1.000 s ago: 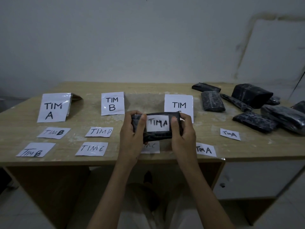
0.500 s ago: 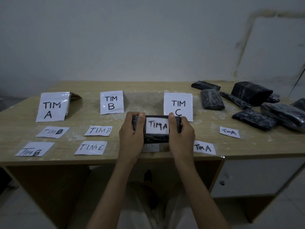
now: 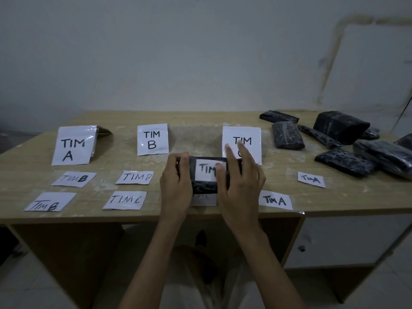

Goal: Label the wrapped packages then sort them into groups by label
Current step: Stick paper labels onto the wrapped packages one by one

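Grips left end of black wrapped pkg (image 3: 204, 188) w/ left hand (image 3: 176, 186), thumb hooked over far edge. Presses thumb of right hand (image 3: 240, 188) onto right side of white label (image 3: 205, 172) on pkg's top face; reads "TIM", rest covered by thumb. Holds other right fingers (image 3: 231, 155) straight, spread and lifted off pkg, gripping nothing. Has pkg at front-centre of wooden table (image 3: 200, 134), over a paper slip (image 3: 204, 200) mostly hidden beneath; can't tell if resting on it or held just above. Has loose slips flat on table either side: to left, TIM B slips (image 3: 73, 179) (three of them) + TIM C slip (image 3: 124, 200); to right, near TIM A slip (image 3: 275, 200) just beside right wrist, far TIM A slip (image 3: 311, 179) further out. Faces three upright signs behind: TIM A sign (image 3: 72, 146) far left, TIM B sign (image 3: 152, 140) mid, TIM C sign (image 3: 249, 139) directly behind right fingers, partly blocked. Has pile of unlabelled black pkgs (image 3: 287, 134) at back-right corner, several touching or overlapping, well apart from hands.
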